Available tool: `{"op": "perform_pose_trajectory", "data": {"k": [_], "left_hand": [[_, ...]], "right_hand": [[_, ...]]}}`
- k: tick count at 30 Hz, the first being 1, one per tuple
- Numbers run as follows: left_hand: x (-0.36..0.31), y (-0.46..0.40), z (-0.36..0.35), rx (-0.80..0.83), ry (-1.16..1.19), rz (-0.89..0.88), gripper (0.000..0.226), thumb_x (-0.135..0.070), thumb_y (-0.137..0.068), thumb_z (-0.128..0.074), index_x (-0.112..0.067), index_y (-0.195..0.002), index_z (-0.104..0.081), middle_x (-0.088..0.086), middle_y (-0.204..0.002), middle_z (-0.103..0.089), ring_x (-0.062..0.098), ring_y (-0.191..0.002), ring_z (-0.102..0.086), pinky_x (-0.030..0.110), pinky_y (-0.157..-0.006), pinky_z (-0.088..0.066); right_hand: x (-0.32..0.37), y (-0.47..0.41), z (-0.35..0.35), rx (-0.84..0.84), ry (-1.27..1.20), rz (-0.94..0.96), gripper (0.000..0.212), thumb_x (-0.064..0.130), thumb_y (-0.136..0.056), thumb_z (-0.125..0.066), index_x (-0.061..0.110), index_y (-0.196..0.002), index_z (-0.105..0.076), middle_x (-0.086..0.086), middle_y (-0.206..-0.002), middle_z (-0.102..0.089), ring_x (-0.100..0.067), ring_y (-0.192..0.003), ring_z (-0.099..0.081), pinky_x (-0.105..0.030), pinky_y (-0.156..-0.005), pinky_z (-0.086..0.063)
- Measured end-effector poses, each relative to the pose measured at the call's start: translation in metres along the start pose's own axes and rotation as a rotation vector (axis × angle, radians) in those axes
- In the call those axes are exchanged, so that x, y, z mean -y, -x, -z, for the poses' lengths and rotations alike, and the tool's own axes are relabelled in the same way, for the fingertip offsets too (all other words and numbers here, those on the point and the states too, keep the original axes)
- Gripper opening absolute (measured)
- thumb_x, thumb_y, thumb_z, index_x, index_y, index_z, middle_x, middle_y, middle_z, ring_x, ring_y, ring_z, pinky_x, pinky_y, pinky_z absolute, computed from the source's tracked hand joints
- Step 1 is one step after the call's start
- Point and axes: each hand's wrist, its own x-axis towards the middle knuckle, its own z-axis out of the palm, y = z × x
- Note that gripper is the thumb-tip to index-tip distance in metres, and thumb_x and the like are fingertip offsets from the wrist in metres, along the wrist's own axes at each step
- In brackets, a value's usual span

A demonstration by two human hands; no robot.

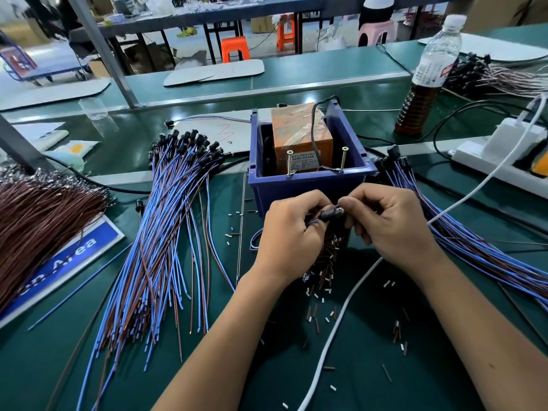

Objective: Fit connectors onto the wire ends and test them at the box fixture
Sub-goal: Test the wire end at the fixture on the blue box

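Am pinching black connector (331, 214) between left hand (289, 232) and right hand (388, 221), both grips curled tight; keeping wire straight, seating fully before touching blue box fixture (308, 180) screws.

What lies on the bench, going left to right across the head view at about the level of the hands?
Brown wire bundle → blue-and-brown wire pile → left hand → black connector → right hand → second blue-and-brown wire bundle.
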Motion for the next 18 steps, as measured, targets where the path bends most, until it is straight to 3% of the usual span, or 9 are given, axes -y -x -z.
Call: {"op": "perform_pose_trajectory", "data": {"k": [6,11,14,18], "left_hand": [[0.000,-0.001,0.003,0.015,0.077,0.027,0.020,0.002,-0.090,-0.066,-0.014,-0.078,-0.067,0.001,-0.062,-0.058,0.020,-0.059,-0.050,0.034,-0.053,-0.040],[0.002,-0.003,0.011,-0.103,0.226,0.079,0.018,-0.005,-0.093,-0.062,-0.008,-0.076,-0.067,-0.010,-0.058,-0.053,0.008,-0.057,-0.045,0.028,-0.055,-0.035],[-0.003,-0.001,0.010,-0.132,0.295,0.078,0.019,-0.008,-0.098,-0.063,-0.007,-0.081,-0.071,-0.003,-0.060,-0.060,0.014,-0.057,-0.050,0.031,-0.056,-0.039],[-0.010,0.001,0.004,-0.152,0.371,0.080,0.018,-0.007,-0.098,-0.064,-0.001,-0.082,-0.071,0.001,-0.064,-0.064,0.017,-0.062,-0.058,0.037,-0.062,-0.050]], "right_hand": [[0.002,0.002,-0.005,-0.009,-0.006,0.017,0.026,0.043,-0.100,-0.066,0.024,-0.081,-0.070,-0.002,-0.065,-0.065,-0.011,-0.050,-0.055,-0.023,-0.045,-0.043],[0.005,-0.001,0.015,-0.158,-0.122,0.002,0.029,0.040,-0.100,-0.068,0.018,-0.081,-0.070,-0.003,-0.063,-0.066,-0.010,-0.047,-0.053,-0.019,-0.042,-0.041],[0.006,0.001,0.011,-0.031,-0.032,0.019,0.025,0.041,-0.091,-0.077,0.020,-0.079,-0.073,-0.004,-0.063,-0.068,-0.009,-0.046,-0.055,-0.018,-0.044,-0.043],[0.009,0.004,-0.011,0.026,-0.201,0.015,0.016,0.032,-0.090,-0.081,0.021,-0.101,-0.079,-0.007,-0.074,-0.074,-0.013,-0.051,-0.059,-0.020,-0.044,-0.045]]}}
